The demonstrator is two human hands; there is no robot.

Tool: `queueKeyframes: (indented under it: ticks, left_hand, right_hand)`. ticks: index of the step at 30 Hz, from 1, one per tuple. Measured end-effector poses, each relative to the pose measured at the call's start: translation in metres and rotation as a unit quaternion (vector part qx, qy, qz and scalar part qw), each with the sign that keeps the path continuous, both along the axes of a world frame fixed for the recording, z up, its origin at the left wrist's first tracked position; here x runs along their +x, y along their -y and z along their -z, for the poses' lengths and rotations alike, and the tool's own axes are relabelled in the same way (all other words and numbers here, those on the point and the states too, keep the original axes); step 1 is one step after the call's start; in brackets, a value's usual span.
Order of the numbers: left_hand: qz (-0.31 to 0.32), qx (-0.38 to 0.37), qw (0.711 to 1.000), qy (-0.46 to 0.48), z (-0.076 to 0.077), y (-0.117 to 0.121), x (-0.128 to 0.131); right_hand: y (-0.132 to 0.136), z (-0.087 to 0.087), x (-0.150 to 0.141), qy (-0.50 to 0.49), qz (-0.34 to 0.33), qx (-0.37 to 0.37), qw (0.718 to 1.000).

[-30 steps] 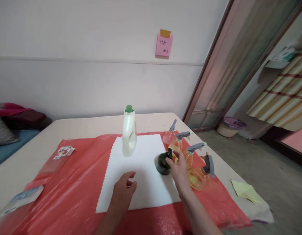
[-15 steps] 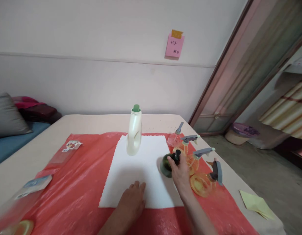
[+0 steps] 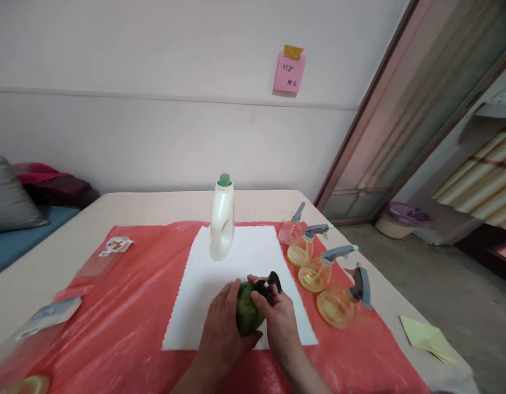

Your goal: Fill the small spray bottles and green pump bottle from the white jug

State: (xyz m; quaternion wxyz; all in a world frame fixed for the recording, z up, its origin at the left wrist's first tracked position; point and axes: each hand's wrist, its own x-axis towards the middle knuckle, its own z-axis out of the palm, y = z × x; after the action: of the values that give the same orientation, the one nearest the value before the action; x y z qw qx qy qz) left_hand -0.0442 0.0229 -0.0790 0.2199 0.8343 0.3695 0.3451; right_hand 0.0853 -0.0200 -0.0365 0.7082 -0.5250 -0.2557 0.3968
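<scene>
A dark green, rounded spray bottle (image 3: 248,313) with a black top is tilted to the right between my two hands, above the white cloth (image 3: 253,246). My left hand (image 3: 223,317) wraps around its body from the left side. At its neck, my right hand (image 3: 277,317) grips the black spray head (image 3: 273,282) with thumb and fingers. Farther back on the cloth stands a pale detergent bottle (image 3: 220,243) with a handle and a green top.
Along the right side of the red plastic sheet (image 3: 146,284) stand several clear spray bottles with grey triggers, the nearest an amber one (image 3: 333,307). Clear plastic packets (image 3: 113,249) lie at the left. Yellow paper (image 3: 427,336) sits by the right table edge.
My right hand has brought the green spray bottle left from beside the other bottles to the middle of the cloth. My left hand has lifted off the cloth and closed around it.
</scene>
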Motion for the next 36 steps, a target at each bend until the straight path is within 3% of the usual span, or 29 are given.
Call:
queueKeyframes:
  ticks: [3,5,7,9,11,14,16,18,20,22,25,27,30,36]
  left_hand:
    - [0.0,0.086,0.996,0.04,0.001,0.003,0.002]
    - [0.004,0.083,0.995,0.061,-0.002,0.005,0.004]
    - [0.02,0.02,0.997,0.068,-0.007,0.006,0.004]
    - [0.048,-0.089,0.992,0.076,-0.018,0.007,0.002]
    - [0.105,-0.228,0.963,0.096,-0.031,0.008,0.0]
    - [0.22,-0.407,0.874,0.151,-0.048,0.007,-0.002]
    - [0.265,-0.456,0.827,0.194,-0.05,0.005,-0.002]
    - [0.267,-0.459,0.816,0.229,-0.042,0.002,-0.002]
    - [0.237,-0.44,0.833,0.235,-0.028,-0.002,-0.004]
    - [0.174,-0.394,0.877,0.211,-0.015,-0.007,-0.007]
    - [0.054,-0.254,0.953,0.154,-0.002,-0.009,-0.011]
    - [0.005,-0.151,0.981,0.12,0.001,-0.004,-0.01]
    - [0.007,-0.066,0.993,0.096,0.002,0.01,-0.002]
    - [0.0,-0.1,0.993,0.061,0.015,0.023,0.01]
  right_hand:
    - [0.006,0.001,0.004,-0.006,-0.009,0.018,1.0]
    - [0.009,-0.001,0.007,0.003,-0.02,0.024,1.0]
    - [0.011,-0.006,0.01,0.003,-0.039,0.03,0.999]
    - [0.013,-0.013,0.014,-0.005,-0.076,0.042,0.996]
    - [0.015,-0.022,0.018,-0.021,-0.124,0.056,0.99]
    - [0.018,-0.031,0.022,-0.051,-0.188,0.081,0.977]
    - [0.018,-0.034,0.023,-0.059,-0.208,0.101,0.971]
    - [0.018,-0.033,0.022,-0.056,-0.204,0.112,0.971]
    - [0.016,-0.029,0.022,-0.058,-0.167,0.105,0.979]
    - [0.012,-0.023,0.022,-0.053,-0.1,0.087,0.99]
    - [0.007,-0.015,0.021,-0.018,0.008,0.046,0.999]
    - [0.003,-0.013,0.016,0.001,0.045,0.023,0.999]
    - [0.0,-0.011,0.007,0.014,0.062,0.005,0.998]
    - [-0.004,-0.006,0.002,0.03,0.056,-0.008,0.998]
